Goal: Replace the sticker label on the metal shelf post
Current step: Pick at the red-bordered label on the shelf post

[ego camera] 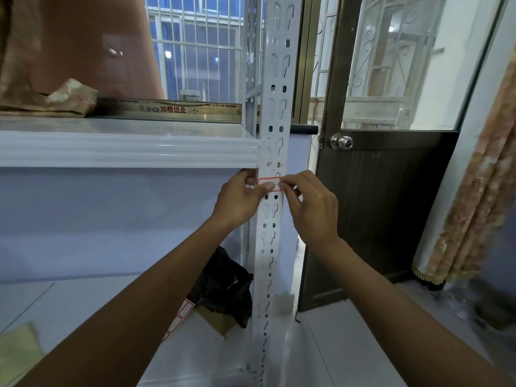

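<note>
Pressing the small white sticker label with the red border [269, 184] onto the tall white metal shelf post with holes [272, 219].

My left hand [242, 199] pins the label's near end with its thumb, curled round the post. My right hand [308, 203] pinches the other end with its fingertips [282, 182]. The label sits between my hands, just under the white shelf edge [125, 149]. I think I should rub from the thumb across, slowly, so it lies flat with no bumps.

A dark wooden door [371, 213] with a round metal knob [341, 141] stands right of the shelving. A patterned curtain [480, 174] hangs at far right. A black bag [223, 286] rests on what looks like a cardboard box [216, 321] on the floor.
</note>
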